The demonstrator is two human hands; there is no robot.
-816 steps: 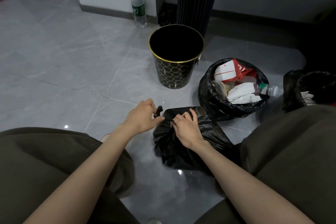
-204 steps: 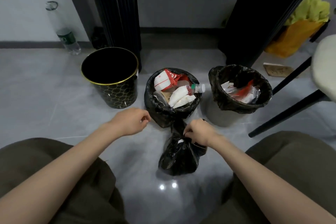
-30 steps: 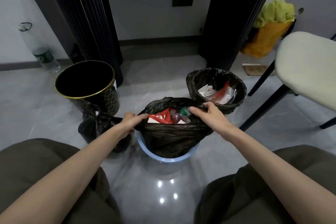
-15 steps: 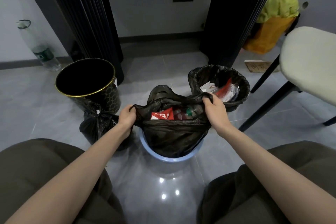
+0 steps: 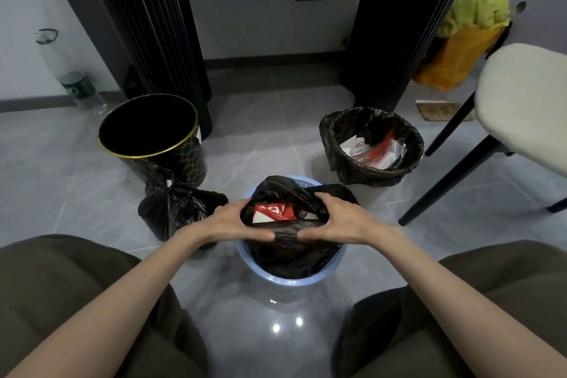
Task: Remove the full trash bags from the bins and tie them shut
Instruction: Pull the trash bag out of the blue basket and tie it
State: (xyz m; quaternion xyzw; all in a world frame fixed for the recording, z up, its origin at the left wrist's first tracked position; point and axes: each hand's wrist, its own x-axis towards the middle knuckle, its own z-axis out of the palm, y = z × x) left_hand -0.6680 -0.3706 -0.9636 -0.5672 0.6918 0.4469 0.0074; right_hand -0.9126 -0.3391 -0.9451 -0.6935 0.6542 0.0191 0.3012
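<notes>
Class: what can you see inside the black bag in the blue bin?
A red and white package shows through the mouth of the black bag. The left hand and right hand grip its rim; the plastic hides anything deeper.

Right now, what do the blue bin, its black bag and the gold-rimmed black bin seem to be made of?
The blue bin: probably plastic, smooth, evenly coloured rim with soft sheen.
The bag: thin plastic film, glossy, crumpling into many shiny creases.
The black bin: possibly metal or hard plastic; dark wall, shiny gold rim and honeycomb lines.
</notes>
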